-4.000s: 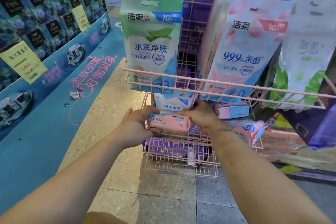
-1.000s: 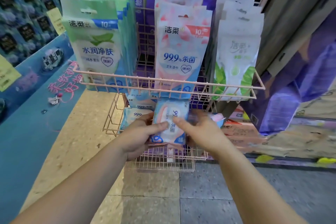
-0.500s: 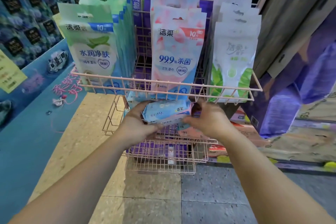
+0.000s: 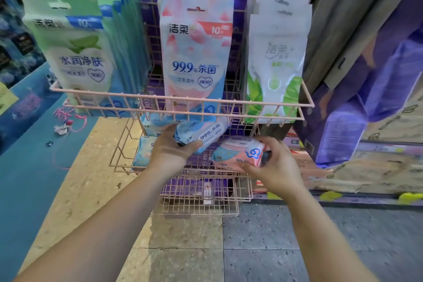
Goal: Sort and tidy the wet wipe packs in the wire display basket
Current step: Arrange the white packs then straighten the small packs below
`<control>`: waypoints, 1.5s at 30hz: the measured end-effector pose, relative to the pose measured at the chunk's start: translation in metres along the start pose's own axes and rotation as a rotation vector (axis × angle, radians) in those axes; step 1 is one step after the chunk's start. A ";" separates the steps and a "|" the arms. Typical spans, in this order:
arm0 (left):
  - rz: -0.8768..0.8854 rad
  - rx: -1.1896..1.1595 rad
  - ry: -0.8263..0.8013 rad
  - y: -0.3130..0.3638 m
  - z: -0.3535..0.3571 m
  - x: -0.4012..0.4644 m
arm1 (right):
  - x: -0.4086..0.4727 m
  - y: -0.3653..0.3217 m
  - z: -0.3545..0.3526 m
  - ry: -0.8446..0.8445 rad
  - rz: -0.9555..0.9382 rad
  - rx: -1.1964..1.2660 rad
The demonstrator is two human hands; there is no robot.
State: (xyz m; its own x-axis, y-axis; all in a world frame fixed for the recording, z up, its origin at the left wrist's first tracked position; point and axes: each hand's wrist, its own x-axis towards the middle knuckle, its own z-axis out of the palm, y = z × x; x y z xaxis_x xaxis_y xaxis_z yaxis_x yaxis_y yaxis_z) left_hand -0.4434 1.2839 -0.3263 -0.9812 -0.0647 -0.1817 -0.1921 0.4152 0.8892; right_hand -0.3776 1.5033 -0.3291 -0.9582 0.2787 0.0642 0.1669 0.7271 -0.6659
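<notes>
Hands (image 4: 170, 152) now split onto two packs (image 4: 238, 153) above speckled floor (image 4: 263, 236).

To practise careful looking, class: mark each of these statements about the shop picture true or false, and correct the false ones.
1. Each of the hands holds a wipe pack. True: the left hand grips a blue-and-white pack, and the right hand grips a pink pack.
2. The tall hanging packs in the middle row are green. False: they are pink and blue; the green-topped packs hang at the left.
3. The wire basket is pink. True.
4. The pink pack lies on the floor. False: it is held over the lower basket.
</notes>
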 end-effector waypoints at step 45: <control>-0.021 0.018 0.194 0.013 0.049 0.012 | 0.054 -0.025 0.055 -0.119 0.098 -0.442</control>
State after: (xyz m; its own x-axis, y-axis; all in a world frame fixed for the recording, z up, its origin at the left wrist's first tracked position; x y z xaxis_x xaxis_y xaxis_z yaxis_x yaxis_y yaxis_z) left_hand -0.4568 1.3326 -0.3374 -0.9624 -0.2465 -0.1140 -0.2136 0.4280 0.8782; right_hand -0.4464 1.4653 -0.3497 -0.9486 0.3044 -0.0865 0.3164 0.9057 -0.2821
